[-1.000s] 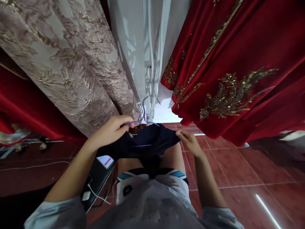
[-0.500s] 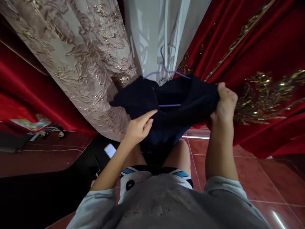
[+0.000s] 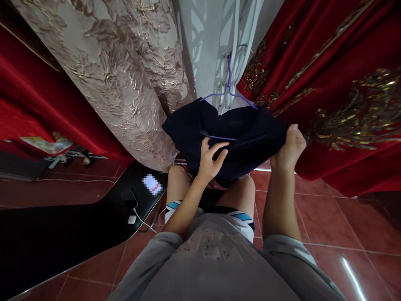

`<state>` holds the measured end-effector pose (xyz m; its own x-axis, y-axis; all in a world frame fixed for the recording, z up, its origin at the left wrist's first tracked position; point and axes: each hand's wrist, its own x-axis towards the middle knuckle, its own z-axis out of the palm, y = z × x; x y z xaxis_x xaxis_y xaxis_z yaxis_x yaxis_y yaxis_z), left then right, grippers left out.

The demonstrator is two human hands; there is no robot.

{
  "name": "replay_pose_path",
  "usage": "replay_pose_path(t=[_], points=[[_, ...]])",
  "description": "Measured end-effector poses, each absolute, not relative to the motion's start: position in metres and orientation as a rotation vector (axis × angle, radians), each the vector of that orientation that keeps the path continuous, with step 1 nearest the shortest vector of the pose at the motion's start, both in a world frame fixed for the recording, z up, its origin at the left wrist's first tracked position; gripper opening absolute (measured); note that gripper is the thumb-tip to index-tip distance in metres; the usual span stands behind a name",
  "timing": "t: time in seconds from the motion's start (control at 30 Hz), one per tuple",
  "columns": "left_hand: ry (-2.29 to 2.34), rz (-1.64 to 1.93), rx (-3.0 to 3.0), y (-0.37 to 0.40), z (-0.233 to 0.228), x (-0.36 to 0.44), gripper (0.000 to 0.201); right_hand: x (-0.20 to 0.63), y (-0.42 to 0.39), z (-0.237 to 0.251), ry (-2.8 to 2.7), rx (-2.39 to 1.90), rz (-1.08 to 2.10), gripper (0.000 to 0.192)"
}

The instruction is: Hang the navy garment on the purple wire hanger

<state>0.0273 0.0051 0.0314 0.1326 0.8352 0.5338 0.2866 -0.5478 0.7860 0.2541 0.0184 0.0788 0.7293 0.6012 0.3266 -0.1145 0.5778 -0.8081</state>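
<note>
Above the knees, a dark garment (image 3: 238, 138) on a purple hanger (image 3: 230, 90) has been raised from lap height. Its right edge is pinched by the right hand (image 3: 290, 148); the left hand (image 3: 210, 161), fingers spread, has been shifted onto its front, smoothing it.

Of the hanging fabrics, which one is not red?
The beige brocade curtain with metallic floral pattern, hanging on the left; the others are red velvet with gold embroidery.
</note>
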Motion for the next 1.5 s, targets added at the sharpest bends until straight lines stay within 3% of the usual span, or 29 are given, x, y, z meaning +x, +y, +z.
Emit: replay_pose_path(t=[0.2,0.33,0.47,0.53,0.6,0.7,0.77,0.9,1.03,1.23,1.33,1.5], points=[[1.093,1.521,1.823,0.032,0.024,0.003,0.053,0.231,0.016,0.06,-0.583,-0.901,0.526,0.041],[0.972,1.606,1.537,0.038,0.027,-0.005,0.05,0.241,0.011,0.054,-0.651,-0.996,0.568,0.038],[0.986,1.596,1.369,0.012,0.033,0.007,0.044,0.246,-0.019,0.046,-0.72,-1.212,0.208,0.052],[1.007,1.559,1.347,-0.005,0.035,0.013,0.039,0.233,-0.034,0.037,-0.678,-1.315,0.049,0.047],[1.001,1.523,1.315,-0.016,0.038,0.017,0.033,0.211,-0.04,0.024,-0.743,-1.403,0.293,0.038],[0.95,1.496,1.3,-0.025,0.048,0.017,0.025,0.172,-0.034,0.004,-1.0,-1.441,1.034,0.052],[0.915,1.47,1.318,-0.029,0.057,0.016,0.018,0.151,-0.025,-0.004,-1.06,-1.418,1.214,0.057],[0.855,1.376,1.283,-0.036,0.065,0.013,0.011,0.136,-0.017,-0.002,-1.009,-1.364,1.071,0.058],[0.8,1.42,1.142,-0.022,0.043,0.001,0.024,0.152,-0.023,0.005,-1.045,-1.319,1.098,0.056],[0.941,0.941,1.651,0.01,-0.009,-0.005,0.018,0.157,-0.034,0.001,-1.047,-1.25,1.316,0.045],[0.947,1.003,1.73,0.007,-0.022,0.006,0.01,0.152,-0.039,0.001,-1.038,-1.241,1.325,0.039],[0.947,1.058,1.724,0.0,-0.033,0.025,0.015,0.154,-0.028,0.029,-0.93,-1.239,1.268,0.035]])
